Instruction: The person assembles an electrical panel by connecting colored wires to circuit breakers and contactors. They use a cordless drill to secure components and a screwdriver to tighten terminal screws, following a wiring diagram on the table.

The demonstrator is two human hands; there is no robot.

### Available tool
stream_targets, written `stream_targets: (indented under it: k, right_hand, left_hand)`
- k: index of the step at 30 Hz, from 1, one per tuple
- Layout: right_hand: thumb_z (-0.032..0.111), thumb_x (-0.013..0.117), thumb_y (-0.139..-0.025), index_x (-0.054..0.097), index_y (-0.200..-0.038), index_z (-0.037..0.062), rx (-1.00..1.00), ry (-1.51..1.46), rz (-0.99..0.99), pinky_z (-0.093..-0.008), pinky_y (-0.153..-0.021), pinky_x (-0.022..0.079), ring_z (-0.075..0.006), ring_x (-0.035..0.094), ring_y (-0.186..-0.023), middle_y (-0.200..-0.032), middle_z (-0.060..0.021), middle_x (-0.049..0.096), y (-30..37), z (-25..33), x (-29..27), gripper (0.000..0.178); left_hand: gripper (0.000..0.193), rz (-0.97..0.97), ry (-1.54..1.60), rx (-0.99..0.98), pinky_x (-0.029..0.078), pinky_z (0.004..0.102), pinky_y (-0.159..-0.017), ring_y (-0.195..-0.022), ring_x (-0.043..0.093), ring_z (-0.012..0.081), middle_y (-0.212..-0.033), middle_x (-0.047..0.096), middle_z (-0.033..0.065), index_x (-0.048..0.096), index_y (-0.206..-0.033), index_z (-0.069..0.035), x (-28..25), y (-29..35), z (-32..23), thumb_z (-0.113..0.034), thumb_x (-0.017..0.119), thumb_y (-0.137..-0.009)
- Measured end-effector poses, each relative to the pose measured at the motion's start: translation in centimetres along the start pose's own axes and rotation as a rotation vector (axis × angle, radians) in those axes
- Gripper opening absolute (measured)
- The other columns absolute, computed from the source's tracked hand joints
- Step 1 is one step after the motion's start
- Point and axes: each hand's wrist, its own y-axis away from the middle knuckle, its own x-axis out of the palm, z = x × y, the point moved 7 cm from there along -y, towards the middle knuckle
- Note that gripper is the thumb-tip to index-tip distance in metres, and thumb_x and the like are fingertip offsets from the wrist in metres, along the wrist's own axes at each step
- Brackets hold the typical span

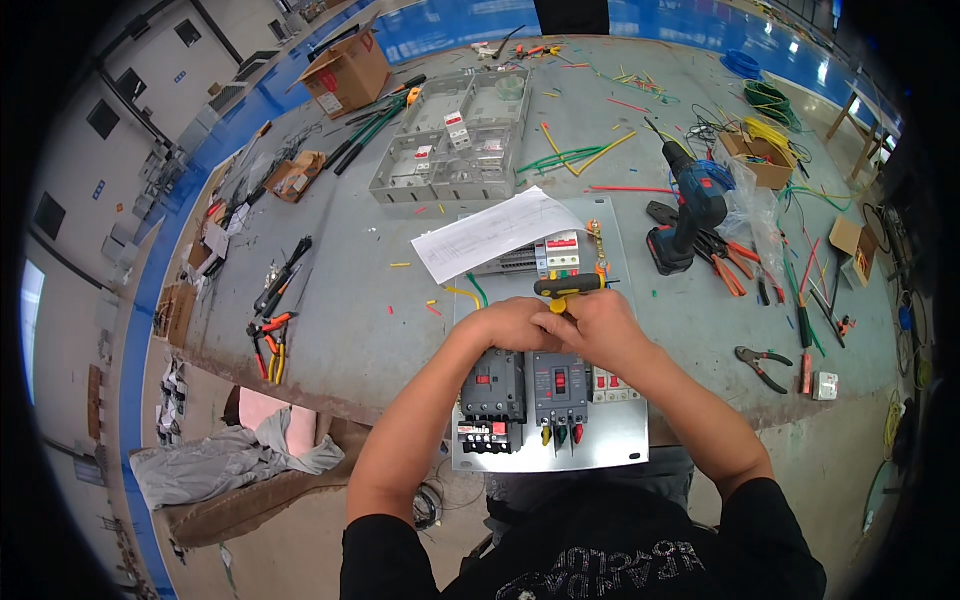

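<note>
My left hand (515, 325) is bent over the upper end of a black contactor (492, 385) and a grey molded-case breaker (561, 385) with a red toggle. Its fingers are curled, and what they grip is hidden. My right hand (605, 325) meets it above the breaker, closed on a tool with a black-and-yellow handle (568, 287); its working end cannot be seen. Both devices sit on a metal mounting plate (628, 440). Yellow, green and red sleeved leads (562, 435) hang from the breaker's near end. White miniature breakers (560, 255) stand beyond my hands, partly under a paper sheet (500, 232).
A grey plastic enclosure (455, 190) lies behind the plate. To the right are a cordless drill (690, 205), orange-handled pliers (730, 270) and black-handled pliers (765, 368). More pliers (270, 345) and a cardboard box (345, 75) are at left. Wire scraps (575, 155) litter the table.
</note>
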Motion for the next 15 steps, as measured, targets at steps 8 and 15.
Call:
stream_targets:
  k: [8,15]
  right_hand:
    - [0.025,0.076,-0.090,0.071,-0.093,-0.0025,-0.090,-0.045,-0.022,-0.0482,-0.077,0.057,-0.0394,0.070,-0.084,-0.092,-0.0193,0.068,-0.2,0.3,-0.2,0.028]
    - [0.013,0.071,-0.092,0.068,-0.096,-0.0038,-0.114,-0.177,0.041,-0.0473,-0.081,0.056,-0.0418,0.068,-0.091,-0.094,-0.0208,0.069,-0.6,0.4,0.1,0.017]
  left_hand:
    - [0.038,0.038,-0.029,-0.133,0.054,0.0419,-0.092,-0.103,0.072,0.0327,-0.109,0.077,0.0138,0.074,-0.116,-0.010,-0.4,0.7,-0.9,-0.037,0.075,-0.090]
    - [0.039,0.038,-0.005,-0.064,0.053,0.0403,-0.093,-0.104,0.072,0.0303,-0.111,0.077,0.0125,0.073,-0.118,-0.010,0.0,0.0,0.1,-0.038,0.076,-0.091]
